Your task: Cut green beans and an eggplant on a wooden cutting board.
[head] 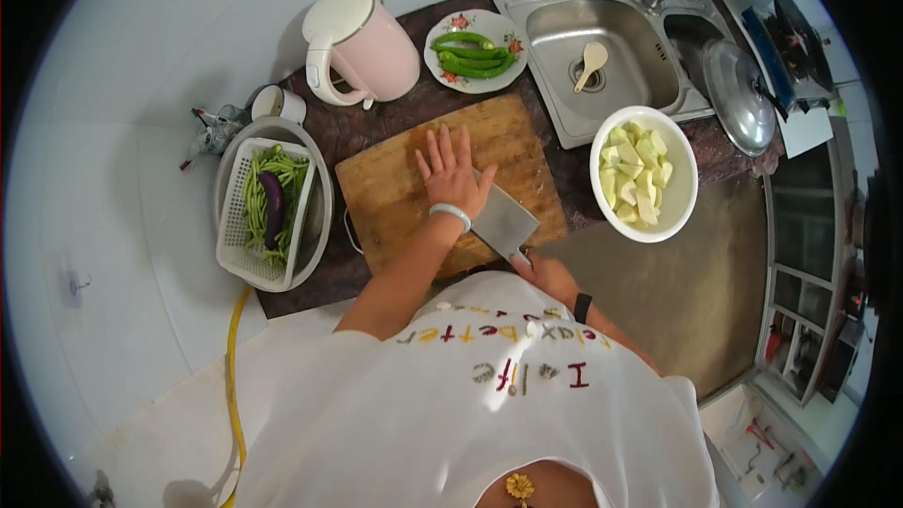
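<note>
My left hand [450,173] lies palm down on a wooden cutting board [381,204], its fingers spread towards the board's far edge. By the handle, my right hand [549,275] grips a metal cleaver [506,221]. The broad blade slants over the board, close beside my left wrist, and part of it is hidden behind that hand. Right of the board is a white bowl [690,187] of pale green, peeled vegetable chunks [637,169]. Beyond the board, a flowered plate [469,19] bears several green peppers [474,62].
At left, a metal basin [326,219] holds a white plastic basket [236,229] with green beans [288,173] and an eggplant [271,208]. A pink electric kettle [381,49] and enamel mug [281,104] stand behind. A rice paddle [592,62] lies in the sink [638,88]; a pot lid [737,99] leans farther right.
</note>
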### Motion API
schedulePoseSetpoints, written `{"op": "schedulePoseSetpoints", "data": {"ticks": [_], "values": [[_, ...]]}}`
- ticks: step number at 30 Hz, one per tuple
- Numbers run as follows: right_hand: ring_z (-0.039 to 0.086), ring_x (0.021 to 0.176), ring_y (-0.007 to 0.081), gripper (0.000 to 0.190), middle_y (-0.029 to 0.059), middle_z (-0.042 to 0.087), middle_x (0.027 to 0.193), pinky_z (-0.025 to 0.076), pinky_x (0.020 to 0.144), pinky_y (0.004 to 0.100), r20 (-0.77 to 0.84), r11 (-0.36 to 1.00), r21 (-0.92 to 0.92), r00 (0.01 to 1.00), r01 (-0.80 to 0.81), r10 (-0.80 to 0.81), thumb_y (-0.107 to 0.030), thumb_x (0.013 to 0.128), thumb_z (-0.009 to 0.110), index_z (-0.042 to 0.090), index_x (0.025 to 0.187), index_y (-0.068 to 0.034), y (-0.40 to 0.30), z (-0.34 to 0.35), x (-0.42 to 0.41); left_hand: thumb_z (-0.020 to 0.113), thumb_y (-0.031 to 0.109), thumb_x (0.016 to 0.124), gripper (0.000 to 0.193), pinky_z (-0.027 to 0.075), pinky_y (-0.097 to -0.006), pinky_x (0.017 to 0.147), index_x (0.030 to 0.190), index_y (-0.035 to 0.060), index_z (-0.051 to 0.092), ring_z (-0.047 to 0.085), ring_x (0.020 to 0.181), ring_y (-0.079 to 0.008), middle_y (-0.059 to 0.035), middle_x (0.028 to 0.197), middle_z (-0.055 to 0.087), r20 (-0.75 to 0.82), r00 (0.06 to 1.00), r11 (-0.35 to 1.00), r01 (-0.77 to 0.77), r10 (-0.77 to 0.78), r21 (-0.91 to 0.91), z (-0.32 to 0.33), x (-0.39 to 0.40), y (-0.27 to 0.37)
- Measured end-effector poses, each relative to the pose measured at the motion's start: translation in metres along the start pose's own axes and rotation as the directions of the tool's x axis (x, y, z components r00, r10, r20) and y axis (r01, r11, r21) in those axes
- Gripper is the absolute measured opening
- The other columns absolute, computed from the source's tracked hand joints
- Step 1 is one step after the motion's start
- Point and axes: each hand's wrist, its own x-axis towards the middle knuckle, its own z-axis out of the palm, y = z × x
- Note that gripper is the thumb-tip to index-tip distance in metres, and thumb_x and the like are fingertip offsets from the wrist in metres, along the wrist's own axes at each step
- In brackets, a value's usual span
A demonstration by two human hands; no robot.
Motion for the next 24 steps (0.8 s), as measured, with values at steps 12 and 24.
{"op": "schedulePoseSetpoints", "data": {"ticks": [12, 24], "values": [[0.064, 0.084, 0.0449, 0.062, 0.0284, 0.066, 0.086, 0.049, 0.077, 0.0490, 0.051, 0.988, 0.111, 0.993, -0.107, 0.102, -0.054, 0.098, 0.046, 0.067, 0.087, 0.003, 0.001, -0.005, -0.011, 0.038, 0.060, 0.096, 0.082, -0.002, -0.0602, 0.117, 0.158, 0.0124, 0.012, -0.002, 0.151, -0.0376, -0.0183, 0.163, 0.008, 0.131, 0.990, 0.995, 0.040, -0.052, 0.096, 0.003, 0.008, 0.011], [0.065, 0.089, 0.0439, 0.067, 0.0287, 0.067, 0.092, 0.049, 0.082, 0.0465, 0.082, 0.980, 0.134, 0.987, -0.147, 0.137, -0.058, 0.099, 0.041, 0.070, 0.094, 0.002, 0.001, -0.011, -0.006, 0.046, 0.055, 0.095, 0.081, 0.003, -0.0620, 0.116, 0.157, 0.0133, 0.015, 0.009, 0.149, -0.0406, -0.0199, 0.161, 0.016, -0.003, 0.996, 0.995, -0.090, 0.091, 0.038, 0.010, 0.020, 0.027]]}}
